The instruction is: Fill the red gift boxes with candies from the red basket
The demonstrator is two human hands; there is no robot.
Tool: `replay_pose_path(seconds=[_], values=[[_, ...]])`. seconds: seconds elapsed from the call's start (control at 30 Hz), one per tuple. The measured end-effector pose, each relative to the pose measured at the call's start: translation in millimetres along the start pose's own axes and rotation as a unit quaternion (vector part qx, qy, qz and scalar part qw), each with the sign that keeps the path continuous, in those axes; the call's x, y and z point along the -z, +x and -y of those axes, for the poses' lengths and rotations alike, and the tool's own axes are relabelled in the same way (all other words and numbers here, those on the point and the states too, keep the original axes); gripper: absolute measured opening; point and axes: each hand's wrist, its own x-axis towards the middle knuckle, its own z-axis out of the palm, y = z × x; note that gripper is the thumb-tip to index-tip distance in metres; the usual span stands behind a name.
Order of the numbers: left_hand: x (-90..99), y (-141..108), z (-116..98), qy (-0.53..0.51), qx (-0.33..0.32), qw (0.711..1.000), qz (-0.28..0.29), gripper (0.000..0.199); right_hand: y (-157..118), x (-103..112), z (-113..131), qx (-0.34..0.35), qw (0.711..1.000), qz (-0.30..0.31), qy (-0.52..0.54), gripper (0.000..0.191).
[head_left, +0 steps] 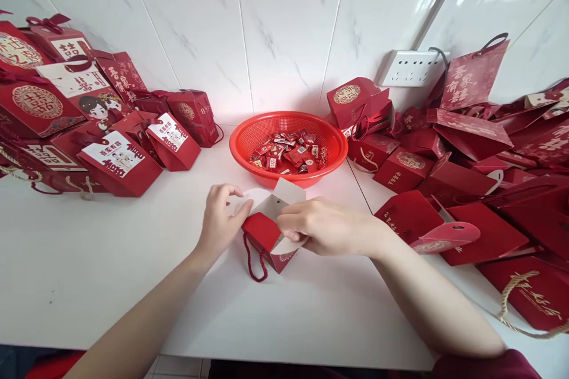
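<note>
A small red gift box (263, 233) stands on the white table with its top flaps up and its pale inside showing. A dark red twisted cord handle (255, 260) hangs down its near side. My left hand (221, 220) curls around a rounded white flap at the box's left edge, thumb towards the opening. Over the right side of the opening is my right hand (326, 225), its fingers folded in and pressed together by a near flap. Whatever those fingers hold, if anything, is hidden. Just behind the box sits a red plastic basket (242, 156) with many small wrapped candies (299, 155).
Closed red gift boxes (120, 160) are stacked at the left. At the right lies a heap of red boxes (402, 169), several with raised flaps or cord handles. A white power strip (411, 69) is on the tiled wall (288, 29) behind the white table (133, 260).
</note>
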Motion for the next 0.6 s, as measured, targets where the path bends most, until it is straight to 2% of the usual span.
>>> replay_pose_path(seconds=[0.07, 0.1, 0.23, 0.37, 0.47, 0.6], values=[[8.9, 2, -2, 0.081, -0.056, 0.994, 0.038, 0.017, 1, -3, 3, -0.023, 0.999, 0.016, -0.028, 0.022], [12.7, 3, -3, 0.096, -0.058, 0.991, 0.072, 0.020, 1, -4, 4, -0.031, 0.999, 0.020, -0.038, 0.022], [21.3, 3, -7, 0.066, 0.010, 0.980, 0.188, 0.031, 1, -6, 4, -0.064, 0.997, 0.044, -0.015, 0.018], [23.3, 2, -11, 0.024, 0.038, 0.960, 0.278, 0.036, -4, 3, 0, -0.073, 0.981, 0.119, 0.134, 0.020], [22.7, 1, -12, 0.014, 0.030, 0.954, 0.298, 0.036, -6, 6, -4, -0.069, 0.971, 0.129, 0.191, 0.012], [15.8, -2, -8, 0.024, 0.015, 0.961, 0.274, 0.037, -2, 0, -9, -0.086, 0.986, 0.073, 0.122, 0.019]])
